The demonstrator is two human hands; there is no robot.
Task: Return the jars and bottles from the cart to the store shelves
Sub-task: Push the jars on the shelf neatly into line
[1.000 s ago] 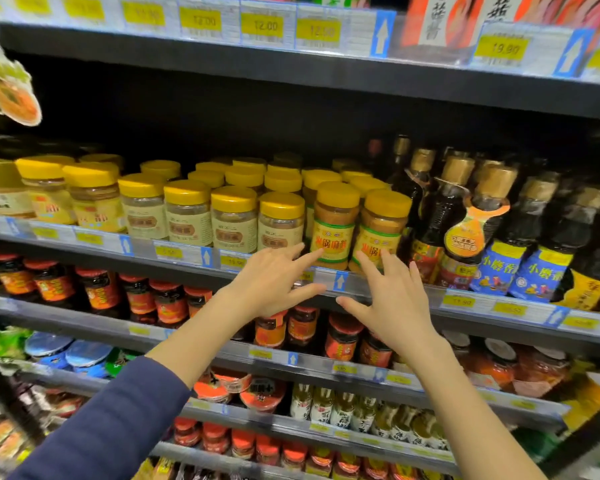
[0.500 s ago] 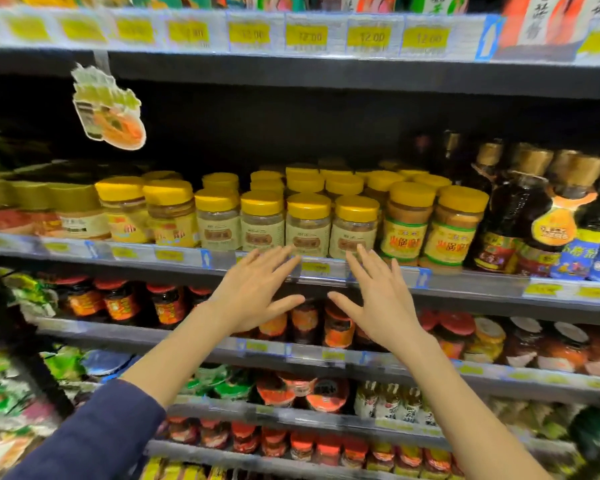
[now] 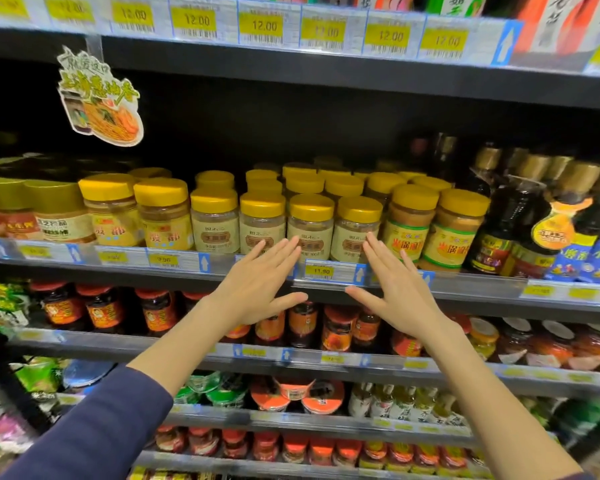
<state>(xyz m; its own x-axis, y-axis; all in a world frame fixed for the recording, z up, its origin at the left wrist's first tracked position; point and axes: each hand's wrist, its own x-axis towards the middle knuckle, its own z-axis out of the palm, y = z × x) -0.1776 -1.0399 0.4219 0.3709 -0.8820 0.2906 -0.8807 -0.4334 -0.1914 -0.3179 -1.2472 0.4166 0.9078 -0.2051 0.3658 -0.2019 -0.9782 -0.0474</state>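
Observation:
A row of yellow-lidded jars with beige labels (image 3: pixel 310 225) stands at the front of the middle shelf (image 3: pixel 174 261). My left hand (image 3: pixel 260 284) and my right hand (image 3: pixel 392 289) are both raised in front of this row with straight, spread fingers. Their fingertips reach the lower fronts of two neighbouring jars; I cannot tell whether they touch them. Neither hand holds anything. Taller yellow-lidded jars with green-and-yellow labels (image 3: pixel 433 230) stand just right of the row. Dark sauce bottles (image 3: pixel 513 216) fill the shelf's right end. No cart is in view.
A cardboard noodle sign (image 3: pixel 99 98) hangs from the upper shelf at the left. Red-lidded chilli jars (image 3: pixel 153 311) line the shelf below my hands. Lower shelves hold small tubs, bottles and more jars. Price tags run along every shelf edge.
The view has swung left along the shelf, so the sauce bottles have slid to the right. Both hands stayed flat and rose slightly toward the beige-label jars.

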